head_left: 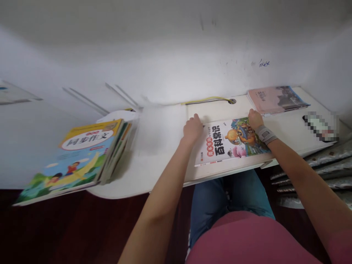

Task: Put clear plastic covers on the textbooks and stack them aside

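Note middle book [230, 142] on desk [161, 162], lengthwise between left hand [193, 128] and right hand [255, 119] — equally near to each, grasped by both at far corners.

A white wall [176, 62] is filling ten through two o'clock, carrying dark smudges [202, 24] at twelve, a blue scribble [264, 63] at two and slanting grey strips [85, 99] toward ten, while soft light is brightening its lower middle and fading into grey above. Below it a white desk [156, 176] is stretching from side to side, curving at its corner between seven and eight, with a yellow cable [205, 99] running to a round hole [232, 101] near two. Dark reddish floor [68, 231] is showing toward seven.
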A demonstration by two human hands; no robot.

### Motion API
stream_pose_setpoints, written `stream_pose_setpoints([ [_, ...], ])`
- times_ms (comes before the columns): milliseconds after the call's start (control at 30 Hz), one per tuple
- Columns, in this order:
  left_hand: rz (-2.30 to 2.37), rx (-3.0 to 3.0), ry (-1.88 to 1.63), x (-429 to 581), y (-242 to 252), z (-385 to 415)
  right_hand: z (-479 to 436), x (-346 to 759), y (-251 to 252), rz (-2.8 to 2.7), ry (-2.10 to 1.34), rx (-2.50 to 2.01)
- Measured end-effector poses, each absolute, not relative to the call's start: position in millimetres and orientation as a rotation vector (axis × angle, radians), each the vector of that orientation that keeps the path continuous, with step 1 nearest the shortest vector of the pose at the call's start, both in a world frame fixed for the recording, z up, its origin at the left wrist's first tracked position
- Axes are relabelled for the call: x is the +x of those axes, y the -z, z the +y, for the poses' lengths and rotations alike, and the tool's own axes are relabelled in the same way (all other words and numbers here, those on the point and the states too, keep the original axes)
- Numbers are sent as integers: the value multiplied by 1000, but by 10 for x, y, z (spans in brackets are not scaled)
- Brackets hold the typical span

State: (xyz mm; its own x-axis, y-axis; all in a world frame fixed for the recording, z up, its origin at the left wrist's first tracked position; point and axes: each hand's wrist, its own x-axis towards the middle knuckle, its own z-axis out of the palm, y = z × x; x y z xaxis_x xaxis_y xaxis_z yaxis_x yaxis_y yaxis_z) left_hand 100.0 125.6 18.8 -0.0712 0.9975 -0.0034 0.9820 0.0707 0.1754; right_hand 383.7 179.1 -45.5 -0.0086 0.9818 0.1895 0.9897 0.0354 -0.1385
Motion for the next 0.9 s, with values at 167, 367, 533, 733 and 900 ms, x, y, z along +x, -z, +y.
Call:
stream_pose_setpoints([
  [167, 2032, 2292, -130, 1663, -184, 1031, 1785, 3838, 451, -2090, 69, -2031],
  [367, 2067, 2199, -108, 1917, 288, 950, 1770, 3868, 378, -2122, 57, -2026],
  [533, 2078, 2249, -232, 1877, 398, 956, 1748, 3855, 187, -2139, 62, -2037],
  [733, 2038, 2275, -228, 1883, 405, 1015, 1468, 2949, 142, -2206, -12, -1562],
  [900, 1957, 2325, -150, 1858, 427, 1051, 1330, 2501, 338, -2174, -199, -1532],
])
